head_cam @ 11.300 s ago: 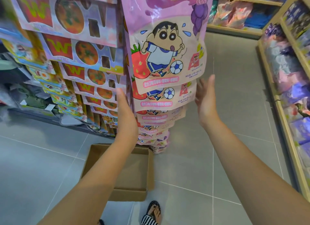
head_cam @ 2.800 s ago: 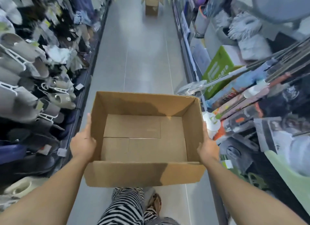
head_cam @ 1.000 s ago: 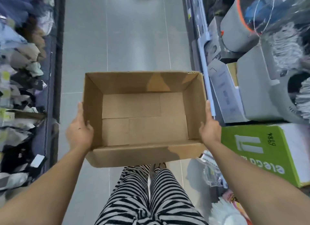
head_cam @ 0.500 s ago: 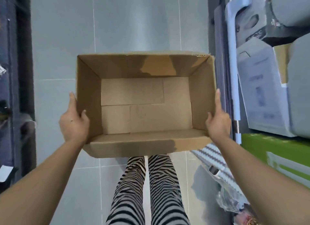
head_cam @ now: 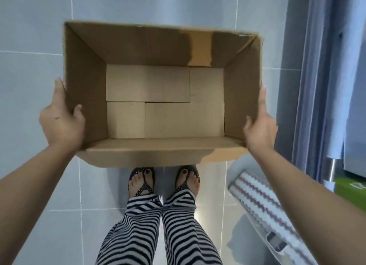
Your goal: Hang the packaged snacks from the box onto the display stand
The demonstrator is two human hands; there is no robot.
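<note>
Left hand (head_cam: 61, 122) clamps the box (head_cam: 138, 45) on its left wall, thumb hooked over the rim and inside, fingers running up the outside. Right hand (head_cam: 259, 126) mirrors it on the right wall: thumb inside, one finger pointing straight up along the outer face, so the cardboard is pinched from both sides. The box hangs between the two hands, clear of the floor (head_cam: 29, 37), its open top facing the camera. We're looking straight down into it, onto the folded bottom flaps, with a paler patch on the far wall towards the right corner. The near wall sits just above the toes in view: two feet in dark sandals (head_cam: 141, 182), side by side on the grey tiles, with striped trousers (head_cam: 138, 229) below them. Off to the right a blue panel (head_cam: 316, 86) runs up the edge of the shot. Lower right, something striped lies on the floor, probably a wrapped roll (head_cam: 259, 197), though it's hard to tell. A green corner (head_cam: 352, 187) peeks in beside it.
</note>
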